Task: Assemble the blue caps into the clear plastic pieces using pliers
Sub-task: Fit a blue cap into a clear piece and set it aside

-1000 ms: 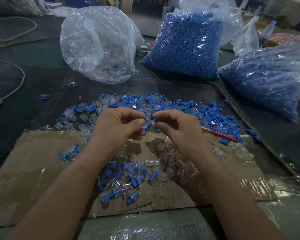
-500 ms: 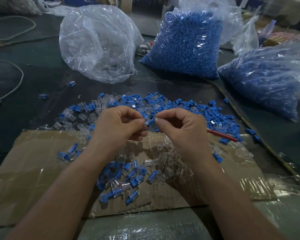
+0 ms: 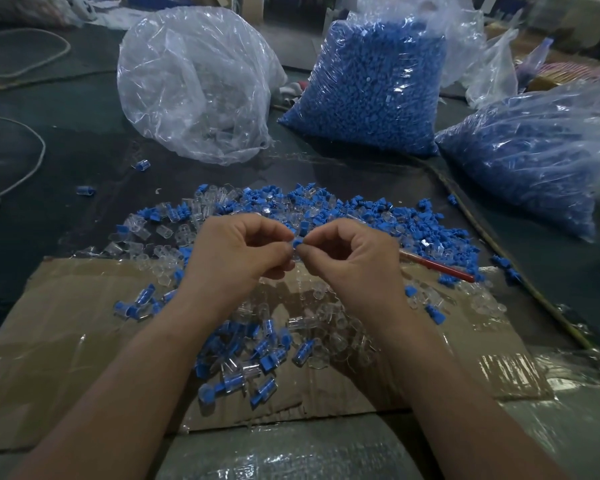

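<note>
In the head view, the left hand (image 3: 236, 251) and the right hand (image 3: 347, 258) are meeting fingertip to fingertip above the far edge of the cardboard (image 3: 66, 323). The cap (image 3: 297, 242) is sitting right between them, and each hand is pinching it with thumb and forefinger. Both hands are curling narrow around it, with the other fingers folding in toward the palms. The hands are holding the cap just over the near side of the loose pile (image 3: 326, 209) that is spreading across the worktop (image 3: 66, 126).

Only a small corner of the cap is showing, as the fingertips are covering the rest. Whether a clear piece is being held with it cannot be told. A red handle (image 3: 437, 266) is poking out from behind the right hand and lying against the pile; its near end is hiding behind the hand, so the kind of tool cannot be made out. The forearms are covering part of the joined pieces (image 3: 250, 355) lying on the cardboard. The far-right blue bag (image 3: 534, 157) is running off the picture's edge.

The cap is showing as bright blue, small and blocky. The pile is mixing blue caps like it with clear pieces, and the joined pieces are showing clear bodies with blue ends.
</note>
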